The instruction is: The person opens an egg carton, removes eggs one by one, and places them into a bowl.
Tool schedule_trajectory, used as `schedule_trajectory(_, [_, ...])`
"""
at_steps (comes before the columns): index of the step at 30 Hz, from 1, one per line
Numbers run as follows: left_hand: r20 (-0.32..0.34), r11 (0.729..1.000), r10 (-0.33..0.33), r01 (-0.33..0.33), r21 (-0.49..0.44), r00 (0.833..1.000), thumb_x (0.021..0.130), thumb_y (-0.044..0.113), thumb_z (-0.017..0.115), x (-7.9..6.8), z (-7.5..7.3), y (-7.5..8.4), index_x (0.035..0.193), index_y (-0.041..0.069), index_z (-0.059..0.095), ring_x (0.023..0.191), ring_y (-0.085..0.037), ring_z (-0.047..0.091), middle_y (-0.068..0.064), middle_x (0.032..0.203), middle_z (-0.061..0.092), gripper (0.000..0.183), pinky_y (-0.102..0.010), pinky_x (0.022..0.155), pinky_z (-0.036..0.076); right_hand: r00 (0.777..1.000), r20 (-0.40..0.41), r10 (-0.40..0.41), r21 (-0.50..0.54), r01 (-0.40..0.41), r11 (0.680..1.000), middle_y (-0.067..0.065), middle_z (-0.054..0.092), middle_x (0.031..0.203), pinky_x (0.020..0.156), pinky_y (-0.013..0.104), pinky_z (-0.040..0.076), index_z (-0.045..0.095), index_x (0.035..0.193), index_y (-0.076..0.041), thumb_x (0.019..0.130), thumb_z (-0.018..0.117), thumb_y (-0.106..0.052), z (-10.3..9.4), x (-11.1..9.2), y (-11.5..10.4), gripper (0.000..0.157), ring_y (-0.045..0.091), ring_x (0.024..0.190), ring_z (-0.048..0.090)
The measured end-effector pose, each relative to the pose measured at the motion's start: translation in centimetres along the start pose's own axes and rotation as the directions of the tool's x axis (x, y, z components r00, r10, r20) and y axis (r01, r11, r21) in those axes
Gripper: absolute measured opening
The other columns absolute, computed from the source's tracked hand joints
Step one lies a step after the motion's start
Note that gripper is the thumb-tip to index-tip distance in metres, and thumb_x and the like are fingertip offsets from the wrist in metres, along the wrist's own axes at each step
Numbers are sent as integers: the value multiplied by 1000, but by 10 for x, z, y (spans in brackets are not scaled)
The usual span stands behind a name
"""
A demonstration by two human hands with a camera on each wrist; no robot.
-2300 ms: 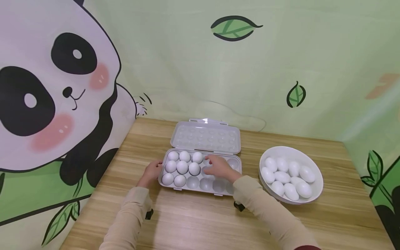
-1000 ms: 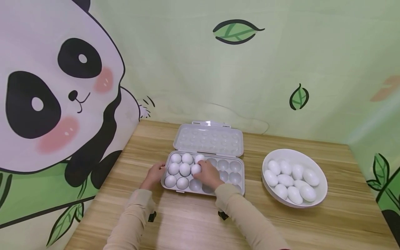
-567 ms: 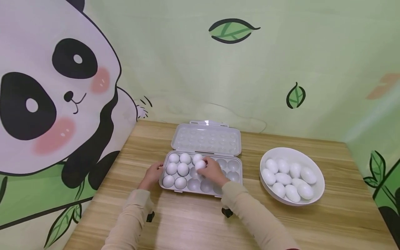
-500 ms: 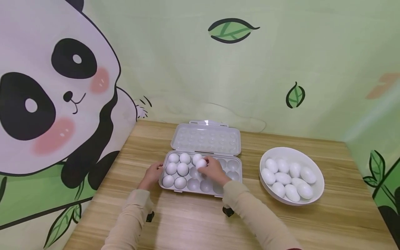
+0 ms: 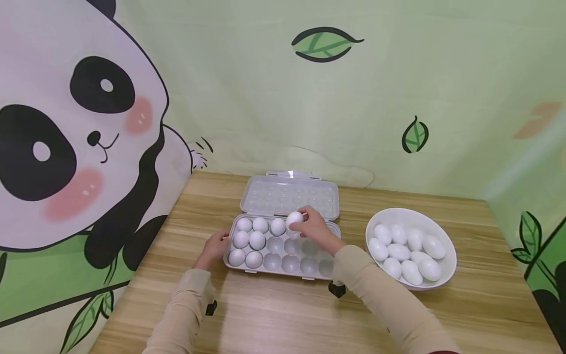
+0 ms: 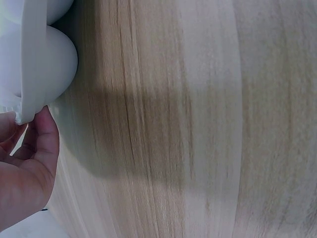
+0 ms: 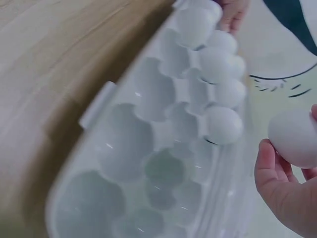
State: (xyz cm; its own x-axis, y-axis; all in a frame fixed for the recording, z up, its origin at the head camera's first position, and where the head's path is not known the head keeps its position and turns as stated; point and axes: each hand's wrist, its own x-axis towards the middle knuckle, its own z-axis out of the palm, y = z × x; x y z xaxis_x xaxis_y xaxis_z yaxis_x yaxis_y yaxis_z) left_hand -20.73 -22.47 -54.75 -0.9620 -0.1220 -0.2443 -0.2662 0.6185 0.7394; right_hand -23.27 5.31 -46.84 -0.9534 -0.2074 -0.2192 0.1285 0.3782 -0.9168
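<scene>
My right hand holds a white egg between thumb and fingers, over the back row of an open plastic egg carton. In the right wrist view the same egg is clear of the cups. My left hand pinches the carton's left end; in the left wrist view, its thumb and fingers grip the rim. Several eggs sit in the left cups: three in the back row, two in the middle row, two in front. Bare cups fill the rest.
The carton's clear lid lies folded back behind it. To the right stands a white bowl with several white eggs. Everything rests on a wooden table, with a panda-print cloth behind.
My right hand has taken the egg out of the third cup of the middle row, lifted it and moved it back and to the right. The left hand keeps its grip on the carton.
</scene>
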Motion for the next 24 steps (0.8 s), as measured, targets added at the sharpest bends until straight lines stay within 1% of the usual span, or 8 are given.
schedule_trajectory(2, [1,1000,-3,3,-2,1000,88,11,38,-1,0,1,112,-4,53,97,-34,50,-25,114,52,32,-37,73,45,1000,20,17,16,-18,1000,10,49,89,62,30,51,47,110,-2,74,65,-9,-8,-2,-6,41,18,76,53])
schedule_trajectory(4, [12,999,47,-47,-26,999,89,13,38,0,0,-5,112,-1,54,97,-31,51,-21,114,53,32,-35,74,45,999,38,21,21,-22,1000,9,48,89,65,33,51,46,111,-1,75,64,-9,-18,-4,-12,41,18,76,52])
schedule_trajectory(7, [-41,995,96,-97,-18,994,89,22,40,33,15,-47,106,7,59,83,-22,54,-15,105,58,29,-29,62,44,998,55,18,24,-19,1000,9,49,89,63,32,51,45,112,0,75,63,-9,-33,-6,-19,42,16,73,53])
schedule_trajectory(10, [-39,997,76,-76,-3,996,89,25,42,49,22,-63,106,8,58,80,-23,53,-16,104,58,29,-31,58,44,998,66,16,29,-18,999,8,48,88,57,26,49,42,115,2,77,62,-9,-51,-9,-24,44,14,67,52])
schedule_trajectory(11, [-44,999,51,-51,4,998,88,25,43,50,22,-61,106,7,58,80,-24,53,-17,104,58,29,-31,56,43,997,70,16,28,-18,999,7,47,88,55,23,47,41,116,2,77,61,-10,-57,-10,-26,45,13,65,51])
schedule_trajectory(14, [15,1000,-8,8,3,1000,89,16,40,20,7,-22,113,-1,53,91,-33,51,-24,113,53,32,-33,61,44,996,88,16,32,-18,999,5,44,87,52,21,44,38,119,4,79,58,-11,-77,-12,-28,47,11,62,49])
schedule_trajectory(16, [17,1000,-1,1,11,1000,89,12,38,9,3,-10,113,-3,52,91,-34,51,-25,112,52,31,-31,62,44,995,95,18,13,-20,1000,5,45,88,53,21,45,38,120,5,80,58,-12,-92,-13,-28,47,11,63,49])
schedule_trajectory(24, [17,1000,19,-19,17,1000,89,11,37,1,0,-2,113,-5,51,94,-33,51,-27,113,52,32,-30,67,44,989,144,16,-121,1,993,9,50,98,69,30,46,41,118,5,83,56,-17,-153,-21,-18,45,10,71,52])
